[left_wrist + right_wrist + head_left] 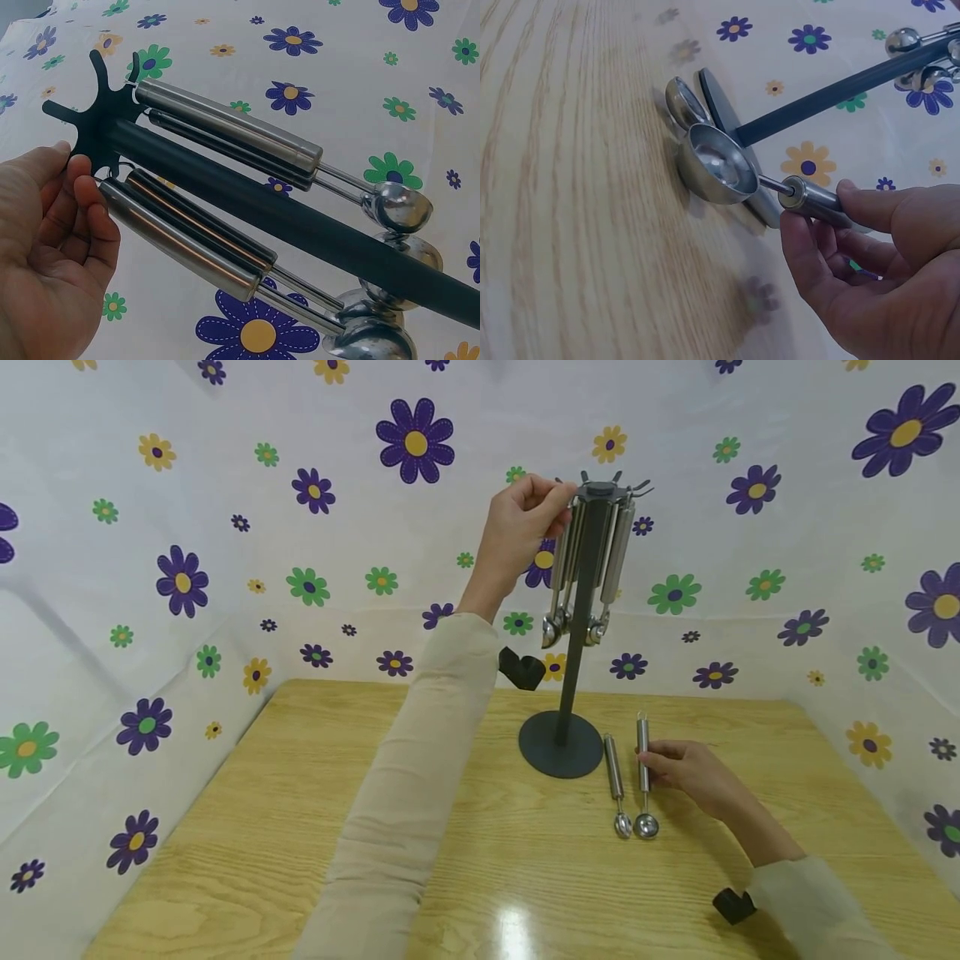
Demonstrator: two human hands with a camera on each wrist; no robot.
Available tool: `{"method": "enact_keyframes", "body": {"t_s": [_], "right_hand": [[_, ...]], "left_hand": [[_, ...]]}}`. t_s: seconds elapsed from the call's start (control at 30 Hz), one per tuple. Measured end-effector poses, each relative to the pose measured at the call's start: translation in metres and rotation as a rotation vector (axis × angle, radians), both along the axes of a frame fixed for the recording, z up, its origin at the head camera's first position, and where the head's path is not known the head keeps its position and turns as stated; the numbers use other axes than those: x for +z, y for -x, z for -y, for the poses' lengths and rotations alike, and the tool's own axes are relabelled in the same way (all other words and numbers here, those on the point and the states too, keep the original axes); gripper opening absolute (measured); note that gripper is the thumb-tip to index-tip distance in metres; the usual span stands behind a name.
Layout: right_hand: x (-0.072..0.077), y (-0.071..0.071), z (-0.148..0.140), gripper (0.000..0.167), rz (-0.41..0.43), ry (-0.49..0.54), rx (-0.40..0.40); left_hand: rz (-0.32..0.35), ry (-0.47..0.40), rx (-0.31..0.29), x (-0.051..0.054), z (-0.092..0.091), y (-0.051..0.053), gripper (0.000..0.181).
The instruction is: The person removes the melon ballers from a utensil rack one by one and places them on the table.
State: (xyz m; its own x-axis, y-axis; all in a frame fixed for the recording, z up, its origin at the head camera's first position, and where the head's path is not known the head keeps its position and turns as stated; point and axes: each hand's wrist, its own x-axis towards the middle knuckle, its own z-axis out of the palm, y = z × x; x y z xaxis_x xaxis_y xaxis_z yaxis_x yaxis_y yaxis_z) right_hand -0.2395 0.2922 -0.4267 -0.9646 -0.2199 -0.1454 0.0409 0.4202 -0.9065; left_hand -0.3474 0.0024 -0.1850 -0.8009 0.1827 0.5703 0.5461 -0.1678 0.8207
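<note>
Behind the far edge of the wooden table (247,860), a white cloth (232,493) printed with purple, green and yellow flowers hangs as a backdrop, and it also runs along the left and right edges. On the table, near the far edge and a little right of its middle, a dark stand (575,677) rises upright from a round base. Two pale sleeves reach in from the near edge, the left one (408,777) stretched up toward the stand, the right one (817,906) coming from the near right corner.

At the stand's top, the left hand (521,531) pinches thumb and fingers together at one of the hooks; whether a handle's loop is caught between them too is hidden. The right hand (693,777) grips, between thumb and fingers, the handle of a metal scoop (644,777) just right of the base, its round bowl toward the near edge. Whether that scoop touches the wood is unclear. Between it and the base lies a second scoop (614,772), slimmer in the bowl and pointing the same way. Four hanging scoops (617,556) surround the post, bowls down. Smallest are the curved hooks (640,490), spread around the top.
</note>
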Motion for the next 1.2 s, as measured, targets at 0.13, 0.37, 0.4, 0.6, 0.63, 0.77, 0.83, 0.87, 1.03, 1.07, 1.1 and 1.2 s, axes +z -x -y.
{"method": "enact_keyframes", "body": {"t_s": [0.13,0.37,0.4,0.6,0.63,0.77,0.83,0.87,1.03,1.07,1.1,1.2], "right_hand": [[-0.003,0.002,0.001,0.048,0.01,0.009,-0.016],[-0.01,0.006,0.002,0.045,-0.006,-0.088,-0.047],[-0.012,0.006,0.003,0.043,-0.004,-0.095,-0.047],[-0.018,0.006,0.008,0.037,0.016,-0.076,-0.043],[-0.018,0.006,0.009,0.038,0.011,-0.08,-0.041],[-0.019,0.005,0.011,0.038,0.003,-0.087,-0.05],[-0.019,0.005,0.012,0.038,-0.007,-0.093,-0.047],[-0.019,0.004,0.012,0.037,-0.006,-0.104,-0.054],[-0.02,0.003,0.014,0.032,0.009,-0.129,-0.073],[-0.02,0.003,0.014,0.031,0.009,-0.129,-0.078],[-0.021,0.003,0.015,0.031,0.007,-0.12,-0.079],[-0.021,0.002,0.016,0.035,-0.013,-0.109,-0.086]], "left_hand": [[0.003,-0.002,-0.005,0.0,-0.001,0.0,0.013],[0.008,-0.001,-0.007,0.0,-0.002,0.0,0.013],[0.007,0.001,-0.007,0.0,-0.002,0.0,0.014],[0.016,0.003,0.006,-0.001,0.0,-0.001,0.013],[0.018,0.003,0.008,-0.001,0.0,-0.001,0.013],[0.012,0.002,0.011,0.0,0.001,-0.001,0.013],[0.008,-0.002,0.011,0.0,0.001,-0.002,0.013],[0.008,-0.003,0.009,0.0,0.0,-0.002,0.013],[0.019,-0.001,0.006,-0.001,0.0,-0.002,0.013],[0.02,0.0,0.008,-0.002,0.0,-0.001,0.013],[0.017,0.001,0.009,-0.002,0.0,-0.001,0.013],[0.006,-0.001,0.01,-0.001,-0.001,-0.001,0.013]]}}
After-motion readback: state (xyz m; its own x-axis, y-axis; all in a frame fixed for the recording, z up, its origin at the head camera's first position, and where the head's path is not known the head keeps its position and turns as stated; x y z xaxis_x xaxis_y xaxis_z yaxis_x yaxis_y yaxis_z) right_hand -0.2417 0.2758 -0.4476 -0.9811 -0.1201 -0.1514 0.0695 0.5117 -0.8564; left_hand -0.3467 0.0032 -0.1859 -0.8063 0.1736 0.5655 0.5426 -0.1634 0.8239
